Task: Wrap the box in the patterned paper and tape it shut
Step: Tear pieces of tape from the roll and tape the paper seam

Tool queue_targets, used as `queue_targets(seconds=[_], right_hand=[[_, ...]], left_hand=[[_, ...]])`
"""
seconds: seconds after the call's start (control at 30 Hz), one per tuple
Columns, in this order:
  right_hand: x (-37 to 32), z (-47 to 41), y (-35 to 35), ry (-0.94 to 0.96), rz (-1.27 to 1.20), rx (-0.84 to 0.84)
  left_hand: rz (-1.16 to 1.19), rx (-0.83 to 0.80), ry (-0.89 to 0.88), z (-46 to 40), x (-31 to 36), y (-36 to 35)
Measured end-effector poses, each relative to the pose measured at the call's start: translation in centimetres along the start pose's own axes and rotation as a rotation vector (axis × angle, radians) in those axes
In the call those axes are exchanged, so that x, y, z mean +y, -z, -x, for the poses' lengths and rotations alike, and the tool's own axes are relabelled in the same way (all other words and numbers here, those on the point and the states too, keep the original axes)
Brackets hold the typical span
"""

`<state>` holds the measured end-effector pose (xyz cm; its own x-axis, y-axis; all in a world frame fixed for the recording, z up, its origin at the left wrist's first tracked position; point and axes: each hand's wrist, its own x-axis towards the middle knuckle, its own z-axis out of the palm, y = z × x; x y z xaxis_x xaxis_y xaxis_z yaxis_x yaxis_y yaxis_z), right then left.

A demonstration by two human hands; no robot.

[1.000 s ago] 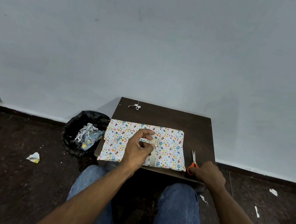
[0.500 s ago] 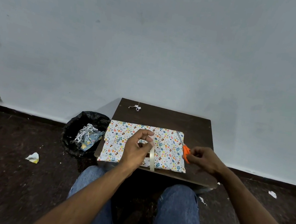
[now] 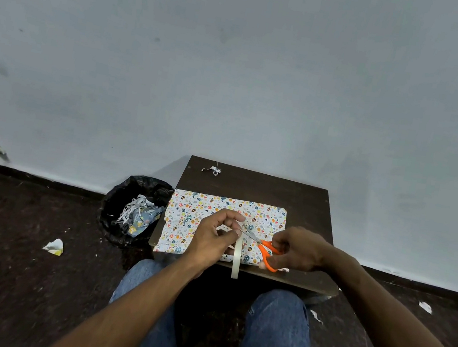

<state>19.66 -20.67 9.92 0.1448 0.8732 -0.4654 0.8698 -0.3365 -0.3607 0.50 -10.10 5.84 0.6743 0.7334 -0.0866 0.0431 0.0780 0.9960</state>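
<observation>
The wrapped box (image 3: 209, 215) lies flat on the bench (image 3: 301, 202), along its near edge and toward the left corner, with patterned paper covering all that shows of it. The left hand (image 3: 211, 238) is raised just above the box, thumb and fingers (image 3: 234, 214) curled round what appears to be a tape roll, mostly hidden in the palm. A pale strip of tape (image 3: 236, 260) hangs from it down past the near edge of the bench. The right hand (image 3: 298, 251) grips orange-handled scissors (image 3: 265, 248), fingers curled through the loops, with the blade tips at the top of the strip, beside the left thumb.

Judgement: the step in hand is cutting a length of tape free. Whether the blades have closed on it cannot be told. The next move calls for a clean snip near the roll, then pressing the strip over a paper seam.

Beside the left edge of the bench stands a black bin (image 3: 127, 202) holding paper offcuts.
</observation>
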Motion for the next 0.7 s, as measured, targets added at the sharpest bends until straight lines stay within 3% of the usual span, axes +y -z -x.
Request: queue_targets(seconds=[0.5, 0.7], right_hand=[[0.35, 0.05, -0.16, 0.086, 0.128, 0.056], [0.20, 0.39, -0.45, 0.046, 0.028, -0.013]], left_hand=[[-0.057, -0.027, 0.039, 0.19, 0.40, -0.54], [-0.077, -0.032, 0.026, 0.35, 0.44, -0.88]])
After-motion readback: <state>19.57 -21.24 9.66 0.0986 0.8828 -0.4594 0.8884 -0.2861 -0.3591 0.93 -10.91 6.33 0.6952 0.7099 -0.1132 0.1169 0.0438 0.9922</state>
